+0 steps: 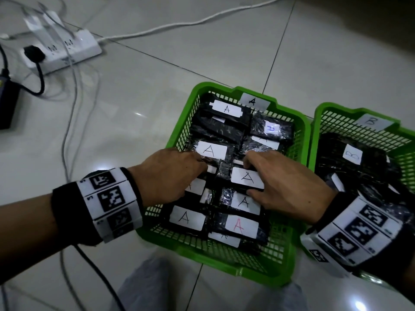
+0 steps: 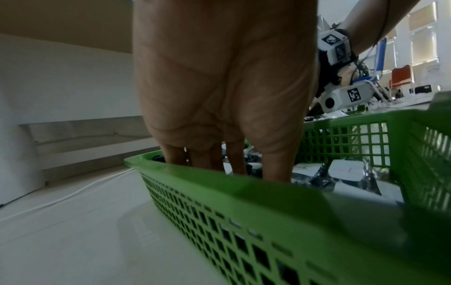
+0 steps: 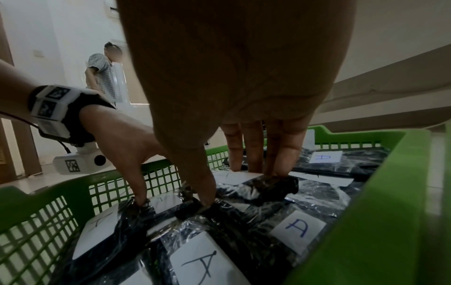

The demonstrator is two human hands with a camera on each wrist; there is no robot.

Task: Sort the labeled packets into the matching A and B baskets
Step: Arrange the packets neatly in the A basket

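Note:
Green basket A (image 1: pixel 224 263) holds several black wrapped packets with white A labels. Both hands are inside it. My right hand (image 1: pixel 247 178) pinches one A packet (image 1: pixel 258 184) between thumb and fingers. In the right wrist view the right hand (image 3: pixel 230 185) has its thumb on the near edge and its fingers on the far edge of that packet (image 3: pixel 268 187). My left hand (image 1: pixel 194 180) spans and grips a neighbouring A packet (image 1: pixel 198 187), whose label it mostly hides. Its fingers (image 2: pixel 234 164) point down into the basket. Basket B (image 1: pixel 318 115) on the right holds B packets (image 1: pixel 352 154).
The baskets stand side by side on a pale tiled floor. A white power strip (image 1: pixel 60 50), cables (image 1: pixel 71 113) and a black adapter (image 1: pixel 6 104) lie to the left. My knees (image 1: pixel 143 286) are at the near edge. Another person (image 3: pixel 101 75) stands in the background.

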